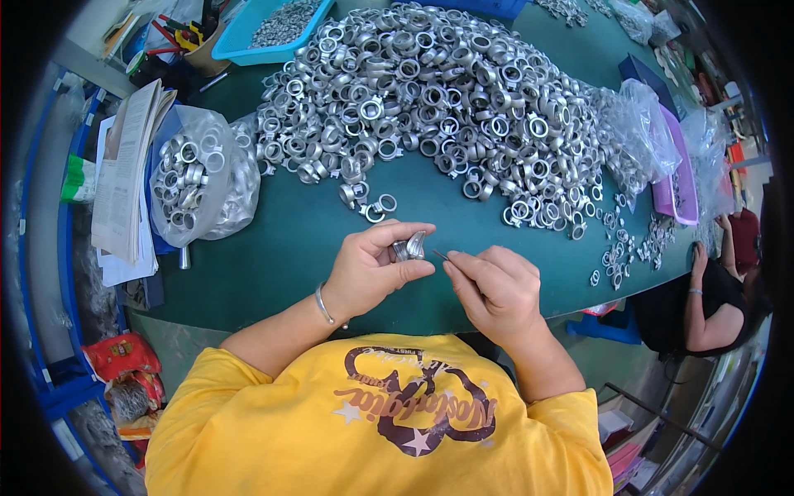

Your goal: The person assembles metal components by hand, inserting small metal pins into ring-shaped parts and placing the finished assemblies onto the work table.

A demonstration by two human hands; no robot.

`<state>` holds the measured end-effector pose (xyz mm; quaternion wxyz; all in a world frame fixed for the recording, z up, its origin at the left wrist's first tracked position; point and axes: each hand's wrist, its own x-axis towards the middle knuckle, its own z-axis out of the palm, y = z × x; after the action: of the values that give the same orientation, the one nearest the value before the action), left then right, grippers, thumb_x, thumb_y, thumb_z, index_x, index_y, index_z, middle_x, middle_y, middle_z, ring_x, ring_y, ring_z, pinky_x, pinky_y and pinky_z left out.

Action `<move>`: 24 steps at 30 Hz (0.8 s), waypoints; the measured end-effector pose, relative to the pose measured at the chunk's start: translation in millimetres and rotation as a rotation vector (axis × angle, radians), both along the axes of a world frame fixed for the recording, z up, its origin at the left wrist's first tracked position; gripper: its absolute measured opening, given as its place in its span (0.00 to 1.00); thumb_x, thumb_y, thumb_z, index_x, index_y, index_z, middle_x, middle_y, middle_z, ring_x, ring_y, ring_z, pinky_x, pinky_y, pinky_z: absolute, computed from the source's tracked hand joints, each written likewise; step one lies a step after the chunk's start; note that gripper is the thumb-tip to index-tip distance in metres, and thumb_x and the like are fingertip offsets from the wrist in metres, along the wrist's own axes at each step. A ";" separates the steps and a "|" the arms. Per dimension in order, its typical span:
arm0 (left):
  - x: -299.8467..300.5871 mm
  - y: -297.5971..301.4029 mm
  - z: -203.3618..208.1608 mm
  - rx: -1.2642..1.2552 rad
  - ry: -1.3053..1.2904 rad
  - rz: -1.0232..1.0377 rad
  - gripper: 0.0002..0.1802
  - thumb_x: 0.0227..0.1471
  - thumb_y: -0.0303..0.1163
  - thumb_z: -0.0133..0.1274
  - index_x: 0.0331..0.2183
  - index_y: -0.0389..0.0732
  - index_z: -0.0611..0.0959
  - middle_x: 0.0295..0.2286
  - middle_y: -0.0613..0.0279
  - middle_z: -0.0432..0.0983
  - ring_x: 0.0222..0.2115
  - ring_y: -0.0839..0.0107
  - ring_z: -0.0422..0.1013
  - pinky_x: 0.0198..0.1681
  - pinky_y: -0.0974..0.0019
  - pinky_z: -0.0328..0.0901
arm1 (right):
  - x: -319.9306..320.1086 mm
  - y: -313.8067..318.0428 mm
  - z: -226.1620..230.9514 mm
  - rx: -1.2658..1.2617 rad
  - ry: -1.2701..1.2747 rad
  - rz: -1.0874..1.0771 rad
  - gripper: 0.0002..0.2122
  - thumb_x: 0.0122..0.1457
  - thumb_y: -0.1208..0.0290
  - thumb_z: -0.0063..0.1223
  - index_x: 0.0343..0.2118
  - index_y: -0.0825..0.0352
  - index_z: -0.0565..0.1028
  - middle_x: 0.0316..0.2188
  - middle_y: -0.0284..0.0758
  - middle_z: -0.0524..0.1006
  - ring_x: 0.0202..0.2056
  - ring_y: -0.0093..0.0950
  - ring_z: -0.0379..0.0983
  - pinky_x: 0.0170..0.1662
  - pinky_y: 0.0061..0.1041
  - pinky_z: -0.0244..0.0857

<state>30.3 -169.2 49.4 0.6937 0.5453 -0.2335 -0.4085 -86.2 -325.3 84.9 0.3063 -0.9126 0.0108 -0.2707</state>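
My left hand, a bangle on its wrist, is closed on a silver metal ring part, held between thumb and fingers above the green table. Whether it is one ring or two close together, I cannot tell. Just to the right, my right hand pinches a thin dark metal rod whose tip points at the ring part. A small gap seems to lie between them. Beyond my hands a large heap of silver metal rings covers the table, with a few loose rings at its near edge.
A clear plastic bag of rings and papers stand at the left. A turquoise tray of small parts is at the back. At the right are small loose parts, a purple basket and another person seated at the table.
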 end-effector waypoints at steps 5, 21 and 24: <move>-3.2 2.8 0.6 0.003 0.010 -0.030 0.26 0.45 0.23 0.61 0.48 0.37 0.75 0.33 0.68 0.72 0.26 0.86 0.66 0.23 0.82 0.62 | 5.5 -3.3 6.3 -0.078 -0.020 0.052 0.06 0.43 0.78 0.61 0.27 0.67 0.77 0.17 0.31 0.68 0.18 0.29 0.67 0.21 0.27 0.58; -7.0 2.2 -2.0 0.065 -0.119 -0.067 0.24 0.40 0.21 0.64 0.44 0.35 0.79 0.27 0.70 0.72 0.20 0.87 0.65 0.20 0.84 0.59 | 2.7 1.4 6.7 0.012 0.180 0.100 0.04 0.45 0.75 0.56 0.19 0.65 0.72 0.14 0.34 0.69 0.17 0.34 0.69 0.22 0.31 0.63; -7.7 3.9 -2.0 0.088 -0.024 -0.044 0.24 0.40 0.22 0.65 0.43 0.35 0.79 0.27 0.70 0.72 0.19 0.88 0.65 0.19 0.84 0.58 | 3.6 4.6 6.3 0.006 0.132 0.052 0.04 0.44 0.76 0.56 0.20 0.65 0.71 0.14 0.34 0.69 0.17 0.35 0.69 0.21 0.31 0.63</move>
<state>22.6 -165.4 47.4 0.6571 0.5751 -0.2355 -0.4267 -82.7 -320.7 91.2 0.3148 -0.9274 0.0081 -0.2018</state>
